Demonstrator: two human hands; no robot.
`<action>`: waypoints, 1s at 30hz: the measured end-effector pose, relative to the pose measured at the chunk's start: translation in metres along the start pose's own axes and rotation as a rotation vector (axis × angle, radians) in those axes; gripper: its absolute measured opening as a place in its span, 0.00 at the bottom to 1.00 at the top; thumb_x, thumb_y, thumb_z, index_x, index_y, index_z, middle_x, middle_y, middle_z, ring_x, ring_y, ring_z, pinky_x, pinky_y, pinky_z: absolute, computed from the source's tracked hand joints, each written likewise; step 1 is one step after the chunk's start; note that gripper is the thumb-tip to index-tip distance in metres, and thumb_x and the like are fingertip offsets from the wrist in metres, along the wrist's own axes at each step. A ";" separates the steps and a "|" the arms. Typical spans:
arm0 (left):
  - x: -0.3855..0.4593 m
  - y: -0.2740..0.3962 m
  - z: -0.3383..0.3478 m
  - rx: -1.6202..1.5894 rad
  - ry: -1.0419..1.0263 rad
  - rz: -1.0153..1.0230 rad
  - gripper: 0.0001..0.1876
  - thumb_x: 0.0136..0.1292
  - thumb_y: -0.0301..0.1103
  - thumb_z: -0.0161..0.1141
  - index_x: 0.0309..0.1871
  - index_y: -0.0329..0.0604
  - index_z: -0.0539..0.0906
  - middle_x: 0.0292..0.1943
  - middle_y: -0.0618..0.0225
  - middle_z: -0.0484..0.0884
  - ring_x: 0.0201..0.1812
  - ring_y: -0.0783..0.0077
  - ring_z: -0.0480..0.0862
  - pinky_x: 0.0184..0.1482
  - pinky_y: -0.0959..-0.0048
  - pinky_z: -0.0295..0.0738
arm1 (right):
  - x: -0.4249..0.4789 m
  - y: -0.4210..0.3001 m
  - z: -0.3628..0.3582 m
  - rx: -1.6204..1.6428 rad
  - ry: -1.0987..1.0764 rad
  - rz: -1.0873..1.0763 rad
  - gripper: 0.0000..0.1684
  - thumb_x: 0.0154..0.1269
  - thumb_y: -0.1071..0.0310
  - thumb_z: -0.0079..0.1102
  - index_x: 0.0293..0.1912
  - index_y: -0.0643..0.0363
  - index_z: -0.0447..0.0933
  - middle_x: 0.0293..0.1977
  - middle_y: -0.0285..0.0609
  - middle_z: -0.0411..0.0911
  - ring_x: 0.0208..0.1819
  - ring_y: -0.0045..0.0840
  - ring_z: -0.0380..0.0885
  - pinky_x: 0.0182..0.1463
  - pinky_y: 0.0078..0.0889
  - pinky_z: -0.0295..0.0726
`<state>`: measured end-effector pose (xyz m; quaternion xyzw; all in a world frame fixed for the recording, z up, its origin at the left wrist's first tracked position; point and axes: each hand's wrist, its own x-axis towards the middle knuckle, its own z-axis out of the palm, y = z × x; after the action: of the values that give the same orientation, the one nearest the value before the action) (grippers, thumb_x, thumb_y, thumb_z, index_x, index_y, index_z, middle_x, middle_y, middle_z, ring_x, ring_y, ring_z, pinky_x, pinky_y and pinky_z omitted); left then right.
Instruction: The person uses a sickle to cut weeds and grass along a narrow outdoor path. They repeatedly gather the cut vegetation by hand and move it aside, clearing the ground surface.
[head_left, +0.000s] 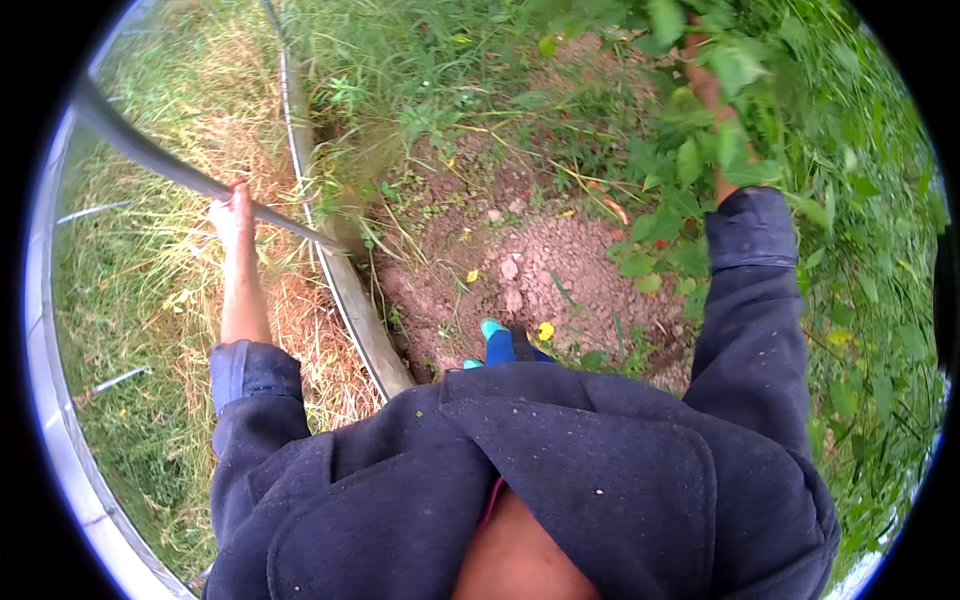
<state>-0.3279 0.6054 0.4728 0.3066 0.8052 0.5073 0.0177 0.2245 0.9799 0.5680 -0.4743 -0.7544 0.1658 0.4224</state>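
Observation:
My left hand is wrapped around a grey pole, which slants from the upper left down towards a long pale border edge. On the right, my forearm reaches up into leafy green plants. Leaves cover my right hand, so its fingers and anything in them cannot be made out. Small red fruits or pods show low among the foliage beside that arm.
Bare reddish soil with clods and small weeds lies before me, around my turquoise shoe. Dry straw and tall grass stand left of the border. Dense climbing foliage fills the right side.

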 end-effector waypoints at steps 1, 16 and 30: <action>-0.007 0.002 0.016 -0.026 -0.036 0.056 0.11 0.59 0.34 0.61 0.41 0.37 0.83 0.26 0.70 0.78 0.28 0.79 0.76 0.32 0.76 0.71 | 0.005 0.011 -0.039 -0.071 0.041 -0.001 0.22 0.62 0.66 0.54 0.55 0.60 0.69 0.30 0.40 0.77 0.32 0.24 0.76 0.32 0.24 0.72; 0.035 -0.040 -0.008 0.367 -0.008 -0.066 0.23 0.54 0.50 0.64 0.40 0.36 0.84 0.33 0.59 0.83 0.35 0.68 0.80 0.42 0.67 0.73 | -0.083 0.237 -0.401 -0.165 0.410 0.226 0.21 0.63 0.65 0.57 0.55 0.59 0.71 0.24 0.33 0.75 0.24 0.17 0.74 0.25 0.18 0.71; -0.021 -0.009 -0.003 0.830 0.104 0.310 0.37 0.62 0.60 0.51 0.63 0.37 0.68 0.62 0.45 0.66 0.64 0.49 0.65 0.66 0.61 0.60 | -0.322 0.283 -0.477 0.185 0.910 0.914 0.15 0.63 0.67 0.50 0.51 0.52 0.71 0.26 0.36 0.76 0.14 0.20 0.66 0.18 0.23 0.65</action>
<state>-0.3162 0.5901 0.4610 0.3789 0.8850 0.1524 -0.2236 0.8287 0.7732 0.5097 -0.7318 -0.2050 0.1755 0.6258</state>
